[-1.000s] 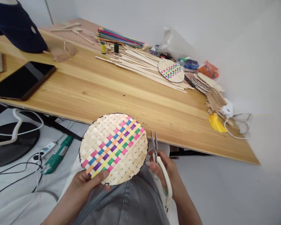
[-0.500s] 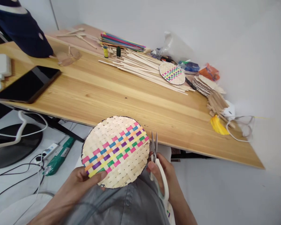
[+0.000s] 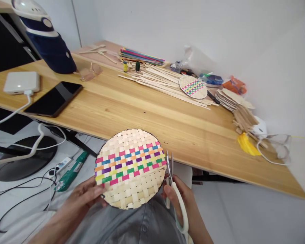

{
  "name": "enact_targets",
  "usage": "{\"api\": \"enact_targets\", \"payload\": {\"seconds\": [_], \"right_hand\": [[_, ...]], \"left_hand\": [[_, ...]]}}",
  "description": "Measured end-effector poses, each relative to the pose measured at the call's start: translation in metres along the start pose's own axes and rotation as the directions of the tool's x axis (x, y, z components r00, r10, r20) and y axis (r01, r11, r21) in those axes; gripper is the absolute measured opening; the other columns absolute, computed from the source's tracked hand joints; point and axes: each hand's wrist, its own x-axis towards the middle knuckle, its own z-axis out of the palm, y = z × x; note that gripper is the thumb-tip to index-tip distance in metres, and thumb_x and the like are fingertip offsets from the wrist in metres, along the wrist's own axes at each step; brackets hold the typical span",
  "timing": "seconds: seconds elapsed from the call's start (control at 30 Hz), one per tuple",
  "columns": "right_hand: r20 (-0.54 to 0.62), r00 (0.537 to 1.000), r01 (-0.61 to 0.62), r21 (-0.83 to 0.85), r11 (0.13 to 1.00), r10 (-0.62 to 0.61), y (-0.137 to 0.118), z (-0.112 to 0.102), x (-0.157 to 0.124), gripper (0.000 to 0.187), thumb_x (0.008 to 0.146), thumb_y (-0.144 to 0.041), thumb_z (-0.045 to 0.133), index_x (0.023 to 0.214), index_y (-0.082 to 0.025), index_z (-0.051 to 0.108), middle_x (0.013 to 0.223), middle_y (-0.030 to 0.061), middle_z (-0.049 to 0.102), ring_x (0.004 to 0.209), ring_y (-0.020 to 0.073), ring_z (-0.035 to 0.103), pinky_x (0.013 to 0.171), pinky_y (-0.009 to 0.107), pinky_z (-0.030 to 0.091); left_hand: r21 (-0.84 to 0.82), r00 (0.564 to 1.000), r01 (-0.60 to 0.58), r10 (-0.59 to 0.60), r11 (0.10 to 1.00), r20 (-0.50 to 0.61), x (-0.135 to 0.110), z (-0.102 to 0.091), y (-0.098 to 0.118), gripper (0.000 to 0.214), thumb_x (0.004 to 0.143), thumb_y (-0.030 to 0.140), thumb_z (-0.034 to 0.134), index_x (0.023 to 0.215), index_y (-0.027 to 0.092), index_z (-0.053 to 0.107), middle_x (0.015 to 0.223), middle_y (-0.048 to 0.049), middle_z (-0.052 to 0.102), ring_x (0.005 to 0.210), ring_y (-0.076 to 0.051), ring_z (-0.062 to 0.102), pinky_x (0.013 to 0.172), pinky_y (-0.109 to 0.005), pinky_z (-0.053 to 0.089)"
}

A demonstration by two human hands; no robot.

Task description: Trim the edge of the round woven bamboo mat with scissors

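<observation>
A round woven disc with coloured strips across its middle and a dark edge is held above my lap, tilted towards me. My left hand pinches it at its lower left edge, thumb on the front and fingers behind. In my right hand is a pair of scissors with white handles, its blades a little apart and pointing away from me. The blades are close beside the disc's right edge; I cannot tell whether they touch it. Some right fingers are hidden behind the handles.
On the wooden table lie a phone, a white charger, a dark blue bottle, pale strips, a smaller woven disc and glasses. A green package and cables are below left.
The view has shifted, showing more of the bottle and charger. The disc has turned slightly, so its coloured bands lie flatter, and my left thumb has slid towards its edge. The scissors remain beside it.
</observation>
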Motion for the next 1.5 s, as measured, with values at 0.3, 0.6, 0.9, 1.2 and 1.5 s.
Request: {"api": "enact_targets", "payload": {"seconds": [0.3,0.6,0.9,1.2,1.5], "right_hand": [[-0.009,0.999,-0.052,0.046,0.998,0.052,-0.002,0.005,-0.001,0.054,0.081,-0.068,0.062,0.103,-0.019,0.069,0.076,0.0039,0.068,0.065,0.0182,0.06,0.064,0.027,0.052],[0.043,0.999,-0.005,0.029,1.0,0.003,0.004,0.0,0.0,0.049,0.083,-0.064,0.061,0.103,-0.02,0.067,0.066,0.0008,0.06,0.064,0.0191,0.061,0.064,0.027,0.053],[0.097,0.994,0.054,-0.016,0.998,-0.052,-0.008,-0.005,0.002,0.038,0.09,-0.053,0.058,0.103,-0.018,0.066,0.066,0.0001,0.059,0.062,0.016,0.056,0.06,0.024,0.05],[0.07,0.997,0.029,0.0,1.0,-0.029,-0.008,-0.008,0.001,0.034,0.09,-0.054,0.058,0.095,-0.021,0.063,0.068,0.0002,0.058,0.063,0.0156,0.055,0.062,0.024,0.049],[0.083,0.995,0.054,-0.009,0.999,-0.053,-0.011,-0.015,0.005,0.035,0.087,-0.055,0.062,0.083,-0.02,0.06,0.066,-0.0007,0.056,0.06,0.0146,0.052,0.063,0.024,0.05]], "left_hand": [[-0.293,0.967,0.238,-0.253,0.926,-0.016,-0.002,0.015,-0.024,0.072,0.055,0.02,0.093,0.123,0.016,0.068,0.113,-0.0128,0.078,0.113,-0.039,0.068,0.089,-0.04,0.063],[-0.324,0.977,0.134,-0.179,0.936,-0.114,-0.001,0.023,-0.021,0.05,0.078,0.011,0.075,0.127,0.013,0.067,0.119,-0.0147,0.075,0.107,-0.036,0.071,0.085,-0.039,0.065],[-0.336,0.959,0.141,-0.213,0.931,-0.187,-0.004,0.037,-0.013,0.052,0.082,0.0,0.066,0.133,0.011,0.061,0.111,-0.015,0.078,0.102,-0.032,0.074,0.085,-0.037,0.065],[-0.268,0.969,0.174,-0.213,0.948,-0.122,-0.008,0.036,-0.013,0.034,0.081,0.008,0.072,0.114,0.008,0.071,0.107,-0.0154,0.079,0.103,-0.034,0.073,0.088,-0.042,0.063],[-0.173,0.971,0.189,-0.21,0.967,-0.112,-0.008,0.03,-0.015,0.03,0.069,0.015,0.083,0.097,0.01,0.076,0.103,-0.0145,0.08,0.104,-0.037,0.073,0.077,-0.035,0.066]]}}
